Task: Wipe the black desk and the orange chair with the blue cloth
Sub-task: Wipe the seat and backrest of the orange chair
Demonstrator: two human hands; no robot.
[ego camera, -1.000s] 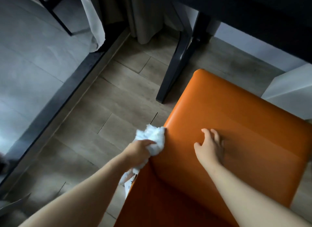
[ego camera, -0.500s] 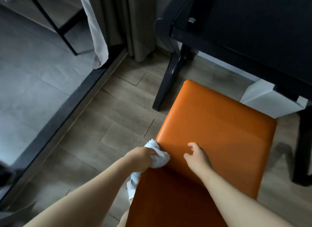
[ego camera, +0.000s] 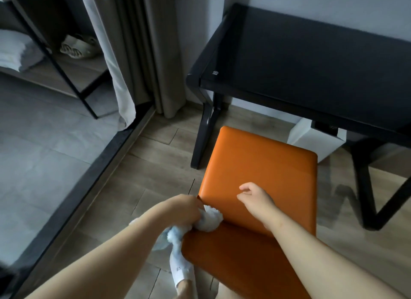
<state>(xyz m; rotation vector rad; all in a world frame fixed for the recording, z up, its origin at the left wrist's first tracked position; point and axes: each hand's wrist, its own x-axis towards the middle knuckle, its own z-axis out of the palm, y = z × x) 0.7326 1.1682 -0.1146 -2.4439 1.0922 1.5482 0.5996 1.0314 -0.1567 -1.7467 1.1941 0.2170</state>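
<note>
Left hand (ego camera: 182,209) grips bunched blue cloth (ego camera: 209,218); over last second, slid down left edge of orange chair (ego camera: 262,165) to crease, lower centre. Right hand (ego camera: 255,198) loosely curled, empty, over chair. Black desk (ego camera: 311,76) upper right. Chair wipe judged midway.

Grey curtain (ego camera: 164,54), white sheer (ego camera: 117,82), black floor track (ego camera: 95,176), wood floor (ego camera: 151,169), white box (ego camera: 311,138), slippers (ego camera: 75,47) on metal shelf (ego camera: 84,80), white sock (ego camera: 180,269).

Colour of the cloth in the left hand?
Cloth: pale blue and white, fluffy. Head view, the only one.
</note>
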